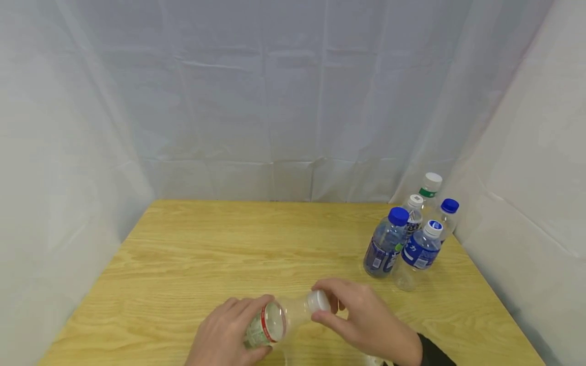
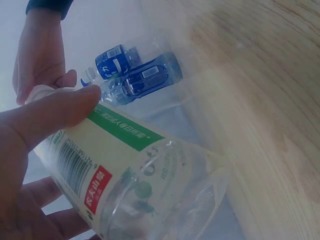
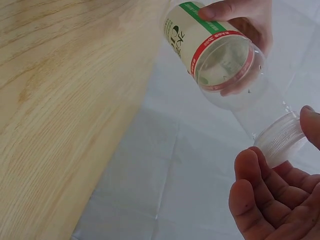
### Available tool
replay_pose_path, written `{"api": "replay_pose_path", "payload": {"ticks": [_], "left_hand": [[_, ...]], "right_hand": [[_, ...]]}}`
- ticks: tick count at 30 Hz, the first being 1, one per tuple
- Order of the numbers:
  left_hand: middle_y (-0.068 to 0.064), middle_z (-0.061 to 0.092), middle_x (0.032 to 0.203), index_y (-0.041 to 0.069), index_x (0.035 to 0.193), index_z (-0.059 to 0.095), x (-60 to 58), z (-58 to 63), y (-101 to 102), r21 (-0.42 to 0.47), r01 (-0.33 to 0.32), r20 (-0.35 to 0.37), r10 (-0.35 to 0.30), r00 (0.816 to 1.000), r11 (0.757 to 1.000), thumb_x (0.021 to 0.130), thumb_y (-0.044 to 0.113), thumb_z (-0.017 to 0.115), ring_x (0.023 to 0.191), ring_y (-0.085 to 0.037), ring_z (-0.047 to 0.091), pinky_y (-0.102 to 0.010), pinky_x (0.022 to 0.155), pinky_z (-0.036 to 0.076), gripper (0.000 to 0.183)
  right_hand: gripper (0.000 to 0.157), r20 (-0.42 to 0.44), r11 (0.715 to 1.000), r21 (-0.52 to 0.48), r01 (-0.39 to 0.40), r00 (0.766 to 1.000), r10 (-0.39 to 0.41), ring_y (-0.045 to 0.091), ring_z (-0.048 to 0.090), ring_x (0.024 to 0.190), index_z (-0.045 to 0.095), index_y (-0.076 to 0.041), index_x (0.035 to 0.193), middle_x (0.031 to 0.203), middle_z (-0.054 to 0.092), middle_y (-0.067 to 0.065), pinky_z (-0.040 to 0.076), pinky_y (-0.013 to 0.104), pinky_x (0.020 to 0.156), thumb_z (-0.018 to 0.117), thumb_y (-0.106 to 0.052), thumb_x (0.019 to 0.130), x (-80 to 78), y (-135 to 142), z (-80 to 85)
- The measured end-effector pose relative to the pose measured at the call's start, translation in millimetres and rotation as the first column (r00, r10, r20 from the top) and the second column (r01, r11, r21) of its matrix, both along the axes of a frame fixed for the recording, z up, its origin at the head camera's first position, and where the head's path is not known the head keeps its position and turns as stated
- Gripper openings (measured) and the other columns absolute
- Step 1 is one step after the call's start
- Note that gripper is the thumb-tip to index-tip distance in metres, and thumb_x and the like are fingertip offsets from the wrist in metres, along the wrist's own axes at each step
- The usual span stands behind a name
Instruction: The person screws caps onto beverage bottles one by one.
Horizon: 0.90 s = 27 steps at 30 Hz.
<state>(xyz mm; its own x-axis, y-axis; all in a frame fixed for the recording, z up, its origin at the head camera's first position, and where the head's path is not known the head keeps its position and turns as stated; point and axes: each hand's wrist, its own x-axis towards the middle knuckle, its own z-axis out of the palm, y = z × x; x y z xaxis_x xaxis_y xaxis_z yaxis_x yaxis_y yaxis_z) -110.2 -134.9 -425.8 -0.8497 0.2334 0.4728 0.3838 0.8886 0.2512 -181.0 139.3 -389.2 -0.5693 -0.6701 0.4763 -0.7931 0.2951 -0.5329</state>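
Observation:
A clear, empty-looking plastic bottle (image 3: 222, 65) with a white, green and red label lies tilted between my hands, its neck to the right. Around its labelled body my left hand (image 1: 231, 330) curls, thumb along one side in the left wrist view. My right hand (image 1: 361, 315) pinches the white ribbed cap (image 1: 319, 301) between thumb and fingers. The cap sits on the bottle's neck. In the right wrist view the other fingers (image 3: 250, 210) of that hand curl below the cap.
Several capped bottles stand grouped at the table's right: one with a blue cap (image 1: 386, 244), one with a blue label and white cap (image 1: 420, 251), others behind. The wooden table (image 1: 206, 244) is bordered by white sheeting (image 1: 274, 101) at back and sides.

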Motion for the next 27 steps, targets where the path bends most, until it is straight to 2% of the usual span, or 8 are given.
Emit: {"api": "replay_pose_path", "payload": {"ticks": [7,11,16,21,27], "left_hand": [[0.015,0.071,0.108,0.030,0.132,0.064,-1.4,-2.8,2,0.026,0.018,-0.019,-0.017,1.000,0.999,0.053,0.040,0.097,0.091,-0.003,0.062,-0.028,0.071,0.056,0.086],[0.012,0.070,0.114,0.026,0.135,0.062,-4.1,-3.4,1,0.013,0.035,-0.040,-0.034,0.999,0.999,0.054,0.042,0.096,0.099,-0.005,0.063,-0.033,0.079,0.057,0.089],[0.007,0.069,0.120,0.021,0.141,0.057,-4.7,-3.5,0,0.010,0.051,-0.019,-0.051,0.999,0.999,0.057,0.044,0.096,0.104,-0.010,0.065,-0.038,0.083,0.058,0.095],[0.003,0.068,0.125,0.018,0.144,0.054,-4.7,-4.0,-3,-0.001,0.033,-0.023,-0.033,0.999,0.999,0.060,0.049,0.094,0.110,-0.015,0.065,-0.039,0.086,0.058,0.097],[0.002,0.068,0.124,0.018,0.144,0.053,-4.7,-4.3,-6,-0.008,-0.006,-0.010,0.006,1.000,1.000,0.063,0.046,0.093,0.110,-0.017,0.065,-0.038,0.087,0.058,0.095]], "right_hand": [[0.026,0.025,0.999,-0.025,0.022,0.999,-0.022,-0.002,0.059,0.081,0.061,-0.017,0.122,0.102,0.066,-0.012,0.057,0.019,0.068,0.068,-0.027,0.098,2.2,-1,-1.0],[0.026,-0.006,0.998,-0.038,0.058,0.998,-0.059,-0.002,0.057,0.081,0.064,-0.017,0.121,0.100,0.064,-0.013,0.055,0.018,0.068,0.070,-0.025,0.097,1.3,0,0.5],[0.027,-0.057,0.994,-0.044,0.097,0.993,-0.099,-0.001,0.055,0.080,0.065,-0.015,0.122,0.098,0.064,-0.013,0.052,0.017,0.067,0.071,-0.021,0.096,-0.2,5,7.5],[0.031,-0.124,0.986,-0.037,0.162,0.978,-0.166,0.001,0.055,0.080,0.065,-0.017,0.124,0.101,0.064,-0.012,0.052,0.018,0.066,0.073,-0.016,0.095,-4.6,19,20.1],[0.043,-0.209,0.973,-0.060,0.225,0.950,-0.232,0.002,0.058,0.083,0.067,-0.022,0.125,0.110,0.065,-0.010,0.052,0.015,0.067,0.077,-0.007,0.087,-16.0,44,32.9]]}}
